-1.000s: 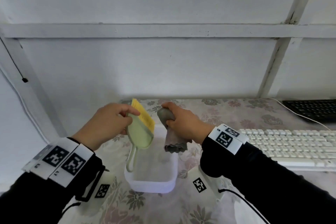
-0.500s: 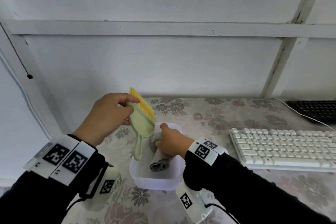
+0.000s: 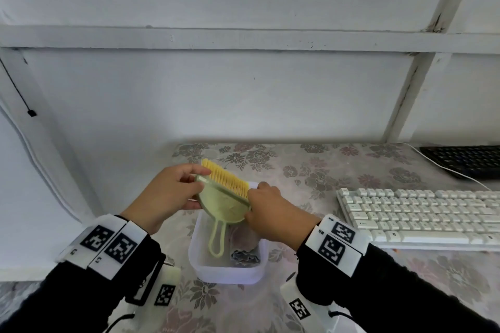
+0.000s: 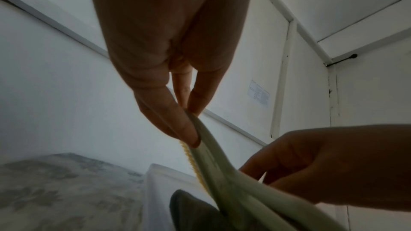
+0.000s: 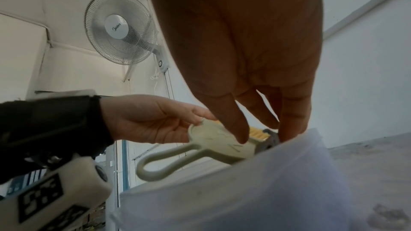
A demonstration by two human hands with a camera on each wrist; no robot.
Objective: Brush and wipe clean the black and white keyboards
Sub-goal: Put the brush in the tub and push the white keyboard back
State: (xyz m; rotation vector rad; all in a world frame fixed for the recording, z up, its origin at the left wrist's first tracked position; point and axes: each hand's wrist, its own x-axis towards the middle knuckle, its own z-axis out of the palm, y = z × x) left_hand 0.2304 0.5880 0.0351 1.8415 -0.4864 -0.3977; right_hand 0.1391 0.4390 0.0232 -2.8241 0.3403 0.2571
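1. Change noted: a second ago the right hand (image 3: 273,213) held the crumpled grey cloth (image 3: 244,247) above the translucent white plastic tub (image 3: 201,273). The cloth now lies inside the tub, released.
2. The right hand has moved across to the pale green plastic hand brush with yellow bristles (image 3: 226,199). Its fingers reach the brush head's right edge; the right wrist view shows the thumb laid on the flat back and the fingers beyond the bristles, but whether they have closed on it cannot be told.
3. The left hand (image 3: 165,194) pinches the brush head's left rim between thumb and fingertips, as before.
4. Position: the brush hangs over the tub, bristles up and away from the person, looped handle pointing down into the tub.
5. Judgement: a handover from left hand to right is likely, so brushing comes first and wiping later.
6. Condition of the work: the white keyboard (image 3: 422,213) lies flat on the floral-covered desk (image 3: 311,167), right of the tub; no dirt can be made out on the keys.
7. The black keyboard (image 3: 465,159) sits behind it at the far right, partly out of frame. Neither is touched.
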